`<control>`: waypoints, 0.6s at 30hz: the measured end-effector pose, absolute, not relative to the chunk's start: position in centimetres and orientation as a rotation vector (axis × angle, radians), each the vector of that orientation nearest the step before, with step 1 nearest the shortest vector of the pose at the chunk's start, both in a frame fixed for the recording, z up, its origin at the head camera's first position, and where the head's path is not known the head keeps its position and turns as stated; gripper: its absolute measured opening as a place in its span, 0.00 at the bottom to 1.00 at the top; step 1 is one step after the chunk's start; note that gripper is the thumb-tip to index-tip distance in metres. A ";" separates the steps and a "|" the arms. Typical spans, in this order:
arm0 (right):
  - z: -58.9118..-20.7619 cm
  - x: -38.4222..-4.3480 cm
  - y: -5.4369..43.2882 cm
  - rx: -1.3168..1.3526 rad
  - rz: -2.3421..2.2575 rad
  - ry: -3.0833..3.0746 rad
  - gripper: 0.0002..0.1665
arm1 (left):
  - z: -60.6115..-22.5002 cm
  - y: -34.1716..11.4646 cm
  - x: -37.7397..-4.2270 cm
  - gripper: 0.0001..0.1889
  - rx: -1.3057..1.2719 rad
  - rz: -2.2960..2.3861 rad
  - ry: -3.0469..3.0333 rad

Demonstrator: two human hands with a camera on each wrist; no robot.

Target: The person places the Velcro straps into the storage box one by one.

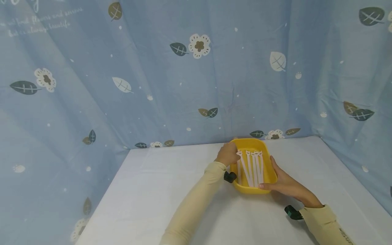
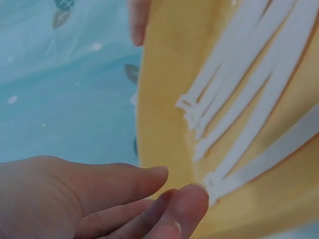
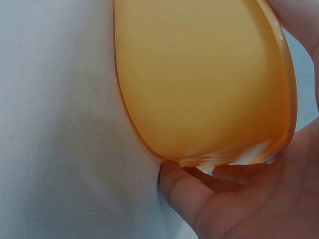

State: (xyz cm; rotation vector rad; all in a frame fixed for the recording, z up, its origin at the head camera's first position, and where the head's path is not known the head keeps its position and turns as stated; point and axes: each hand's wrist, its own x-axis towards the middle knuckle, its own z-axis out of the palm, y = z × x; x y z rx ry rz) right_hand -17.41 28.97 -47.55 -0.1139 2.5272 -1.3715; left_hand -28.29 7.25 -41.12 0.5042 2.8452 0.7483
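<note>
A yellow plastic tray (image 1: 270, 175) with rounded corners stands at the far side of the table, holding several slim white sticks (image 1: 255, 170) with small forked heads. My right hand (image 1: 288, 185) grips its near right corner, the thumb on the front rim and the fingers along the right side. Over the tray's left rim reaches my left hand (image 1: 228, 153). In the left wrist view, that hand's fingertips (image 2: 194, 199) are right at the head of the nearest white stick (image 2: 264, 167), with nothing seen pinched between them. The right wrist view shows the tray's outer wall (image 3: 199, 84).
A white cloth covers the table (image 1: 171, 183). Behind it and along the sides hangs a blue curtain (image 1: 171, 85) with leaf and flower prints, close behind the tray. Dark wrist devices (image 1: 293, 212) sit at both cuffs.
</note>
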 end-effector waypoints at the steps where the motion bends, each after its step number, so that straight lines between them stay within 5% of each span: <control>1: -47.6 -17.4 29.0 -0.110 -1.369 2.529 0.82 | -41.0 7.0 -28.3 0.30 0.514 0.765 2.844; 6: -47.6 -17.5 29.0 -0.102 -1.346 2.553 0.82 | -40.1 5.9 -28.4 0.07 0.551 0.874 2.846; 10: -47.7 -17.5 29.1 -0.115 -1.342 2.563 0.82 | -39.6 5.1 -28.3 0.17 0.552 0.966 2.818; 18: -47.5 -17.4 29.1 -0.124 -1.311 2.588 0.82 | -39.0 3.3 -27.7 0.19 0.533 1.094 2.792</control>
